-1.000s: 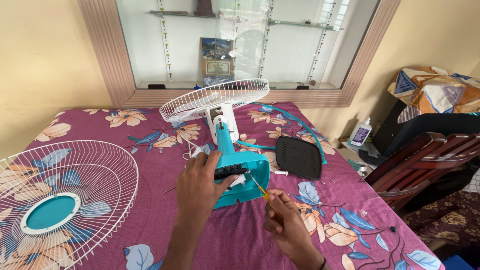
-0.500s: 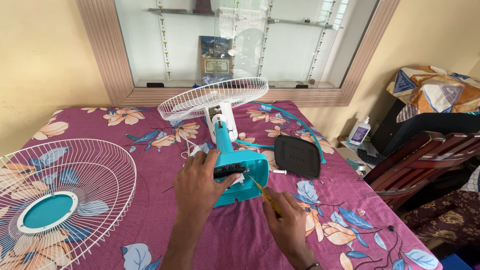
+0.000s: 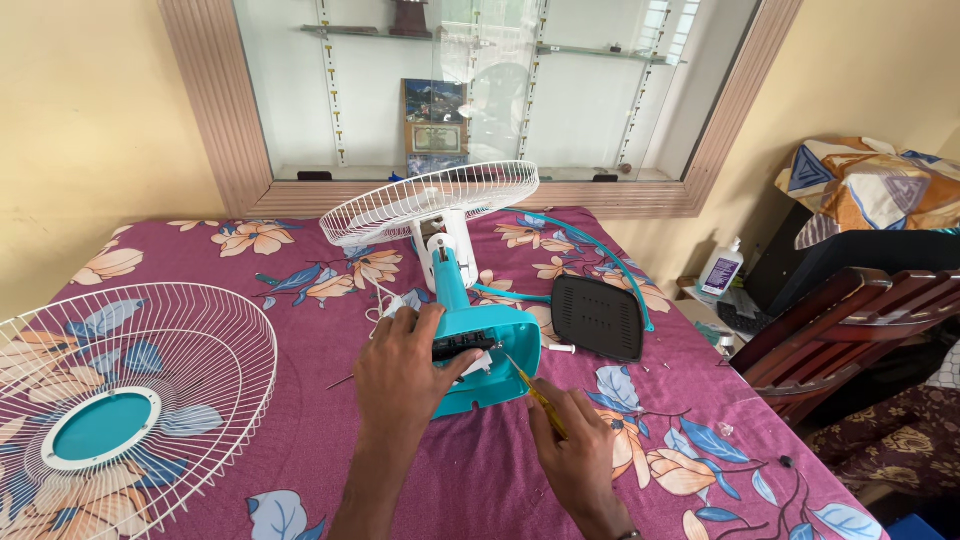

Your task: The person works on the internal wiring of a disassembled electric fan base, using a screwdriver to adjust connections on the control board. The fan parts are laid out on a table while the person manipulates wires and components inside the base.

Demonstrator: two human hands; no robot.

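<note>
Left hand [image 3: 405, 372] lies palm-down on the teal fan base [image 3: 487, 362], fingers curled over its open top, thumb by the black switch block [image 3: 463, 347]. Right hand [image 3: 575, 455] is closed around a yellow-handled screwdriver [image 3: 532, 392], tip angled up-left into the base's right edge. Base lies on its side mid-table, directly under left hand, just ahead-left of right hand.

Packages/labels: white pump bottle [image 3: 720, 268] with purple label, off the table's far right edge, beside the dark wooden chair [image 3: 840, 325]. Framed picture [image 3: 436, 120] with a pale rectangular card, in the glass cabinet behind.

Black base cover [image 3: 598, 317] lies flat right of the base, near but apart. White rear grille [image 3: 432, 202] stays on the fan's neck behind the hands. Loose front grille [image 3: 115, 400] with teal centre lies at table's left, well apart. Purple floral tablecloth [image 3: 300, 420] underneath.
</note>
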